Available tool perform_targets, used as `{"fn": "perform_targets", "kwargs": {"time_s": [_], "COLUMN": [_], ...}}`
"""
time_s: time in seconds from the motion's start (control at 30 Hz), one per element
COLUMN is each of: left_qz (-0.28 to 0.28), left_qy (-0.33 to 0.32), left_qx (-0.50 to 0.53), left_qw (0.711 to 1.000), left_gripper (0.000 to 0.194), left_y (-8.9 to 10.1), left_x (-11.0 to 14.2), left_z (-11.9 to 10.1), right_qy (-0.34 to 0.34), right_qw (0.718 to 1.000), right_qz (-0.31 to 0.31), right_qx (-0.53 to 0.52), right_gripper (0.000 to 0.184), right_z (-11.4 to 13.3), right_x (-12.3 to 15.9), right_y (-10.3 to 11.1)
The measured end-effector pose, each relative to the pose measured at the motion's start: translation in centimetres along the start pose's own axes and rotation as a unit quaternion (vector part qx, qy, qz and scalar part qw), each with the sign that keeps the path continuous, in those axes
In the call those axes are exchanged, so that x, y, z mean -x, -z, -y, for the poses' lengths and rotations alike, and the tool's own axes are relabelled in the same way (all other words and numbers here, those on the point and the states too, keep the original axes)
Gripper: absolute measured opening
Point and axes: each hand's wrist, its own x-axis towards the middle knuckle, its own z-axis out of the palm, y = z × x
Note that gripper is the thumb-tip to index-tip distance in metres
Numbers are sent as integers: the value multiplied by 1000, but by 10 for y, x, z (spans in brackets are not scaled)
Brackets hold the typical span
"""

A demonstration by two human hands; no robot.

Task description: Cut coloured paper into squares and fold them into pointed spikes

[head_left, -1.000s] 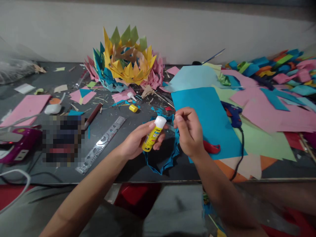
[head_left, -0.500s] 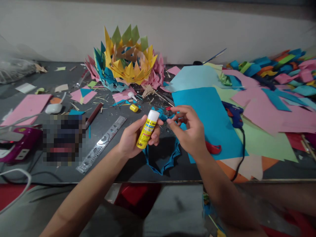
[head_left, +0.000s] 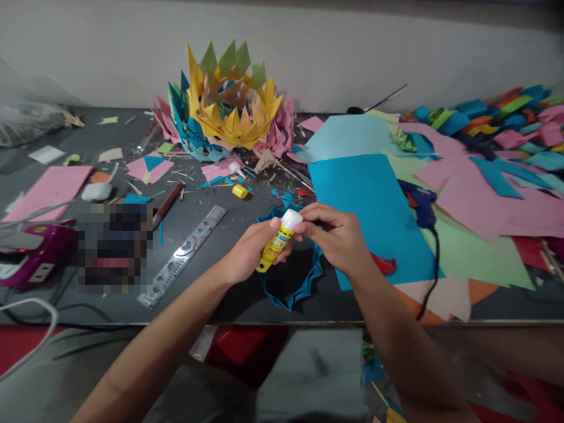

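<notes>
My left hand (head_left: 249, 249) is closed around a yellow glue stick (head_left: 277, 245), which leans with its white end up and to the right. At that white end, the bent fingers of my right hand (head_left: 337, 235) are pinched together against its edge. Whether anything small sits between those fingertips is hidden. Below both hands, a ring of folded blue paper (head_left: 288, 302) lies on the dark table. The yellow cap (head_left: 239, 191) rests apart on the tabletop, beyond my left hand.
A multicoloured folded-paper crown shape (head_left: 235, 126) stands at the back. Blue paper (head_left: 356, 205) and a glue gun (head_left: 420, 202) lie right. A clear ruler (head_left: 183, 255), a purple device (head_left: 42, 255) and paper scraps are left. Folded pieces (head_left: 506, 114) pile far right.
My left hand has tilted the glue stick and moved it slightly down and right. My right hand has lowered, and its fingers have come to the white end.
</notes>
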Motion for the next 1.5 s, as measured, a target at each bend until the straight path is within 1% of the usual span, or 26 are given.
{"fn": "perform_targets", "kwargs": {"time_s": [0.17, 0.3, 0.37, 0.43, 0.53, 0.67, 0.73, 0.8, 0.83, 0.93, 1.0, 1.1, 1.2, 1.37, 1.5], "left_qz": [14, 63, 86, 98, 95, 85, 84, 90, 94, 101, 101, 102, 99, 93, 101], "left_qy": [28, 60, 72, 76, 75, 67, 71, 78, 82, 90, 90, 92, 98, 107, 108], "left_qx": [37, 112, 146, 164, 173, 174, 172, 171, 170, 161, 155, 150, 143, 145, 149], "left_qw": [999, 990, 983, 979, 978, 979, 979, 978, 978, 978, 979, 979, 980, 979, 978], "left_gripper": [45, 43, 42, 42, 42, 43, 44, 45, 45, 49, 50, 50, 50, 51, 50], "left_y": [0, 0, 1, 1, 2, 4, 5, 6, 6, 6, 5, 5, 5, 4, 5], "left_x": [0, 1, 2, 2, 2, 3, 4, 4, 4, 5, 4, 4, 3, 3, 4], "left_z": [-3, -8, -10, -12, -14, -15, -15, -15, -15, -15, -15, -16, -16, -16, -16], "right_qy": [1, -21, -29, -33, -30, -21, -12, 9, 25, 85, 135, 195, 201, 183, 163], "right_qw": [1000, 999, 998, 998, 998, 996, 993, 991, 992, 991, 979, 957, 951, 955, 960], "right_qz": [-1, 14, 20, 16, -11, -63, -92, -108, -108, -99, -108, -125, -120, -103, -125], "right_qx": [-8, -39, -48, -51, -52, -57, -70, -72, -59, 36, 109, 175, 203, 211, 189], "right_gripper": [14, 10, 10, 12, 12, 3, 13, 24, 23, 5, 14, 13, 13, 10, 8], "right_z": [1, 1, 0, 0, -3, -7, -6, -3, -2, 1, 0, -1, -2, 0, 2], "right_x": [1, 2, 2, 1, 0, 1, 1, 1, 2, 3, 5, 7, 8, 7, 6], "right_y": [2, 2, 2, 1, 0, 0, 0, -1, -1, -3, -5, -6, -6, -5, -5]}}
